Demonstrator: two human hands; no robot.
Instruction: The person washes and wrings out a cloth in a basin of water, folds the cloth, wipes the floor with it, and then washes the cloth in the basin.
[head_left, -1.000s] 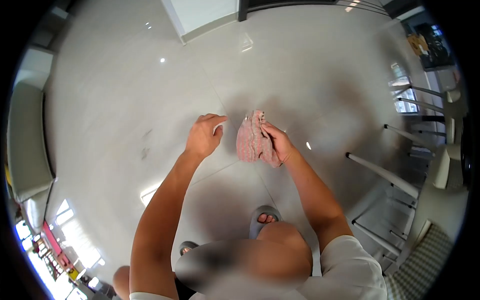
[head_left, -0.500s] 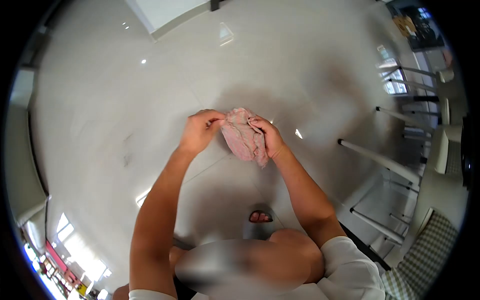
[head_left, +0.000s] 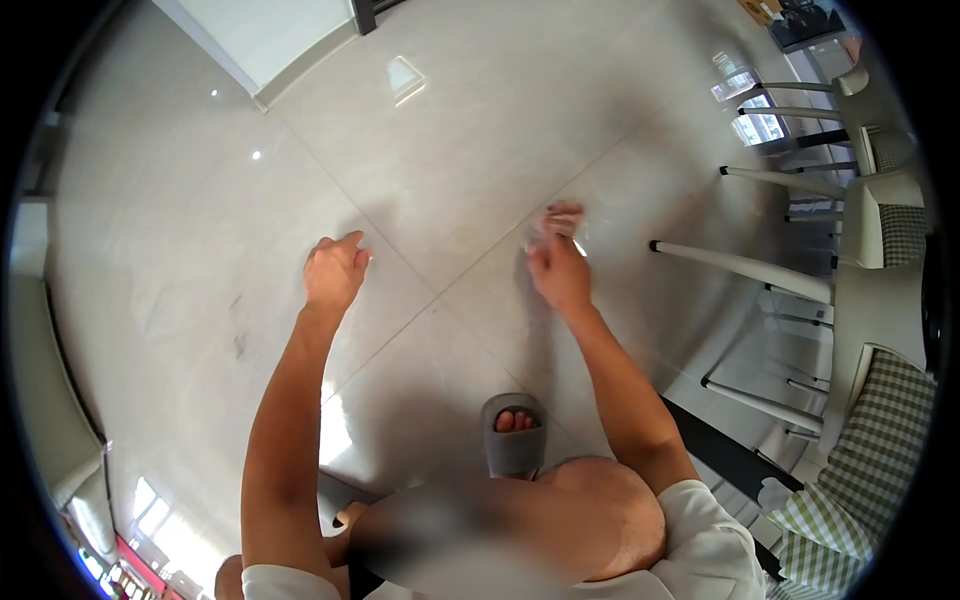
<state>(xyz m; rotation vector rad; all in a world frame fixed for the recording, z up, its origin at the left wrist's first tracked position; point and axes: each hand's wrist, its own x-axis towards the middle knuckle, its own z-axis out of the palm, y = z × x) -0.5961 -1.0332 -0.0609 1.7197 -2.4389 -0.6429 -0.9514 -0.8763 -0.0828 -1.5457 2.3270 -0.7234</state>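
Note:
Over the tiled floor (head_left: 450, 200), my left hand (head_left: 335, 272) is apart from the cloth, its fingers partly curled and nothing between forefinger and thumb. To the right, my right hand (head_left: 562, 275) is closed, with a small smeared bunch of pinkish cloth (head_left: 562, 218) at its far side. Motion blur hides the cloth's outline and most of my right fingers. Both forearms reach forward from my white sleeves, and the hands are well apart.
A grey slipper (head_left: 515, 440) with my foot in it is below the hands. White chair legs (head_left: 745, 268) stand on the right, with a green checked cushion (head_left: 875, 430) nearby. A white wall corner (head_left: 270, 50) juts in at the top left.
My left hand has let go of the pink cloth and moved left. My right hand has shifted slightly right with the cloth, which now looks much smaller and blurred. The view has shifted too.

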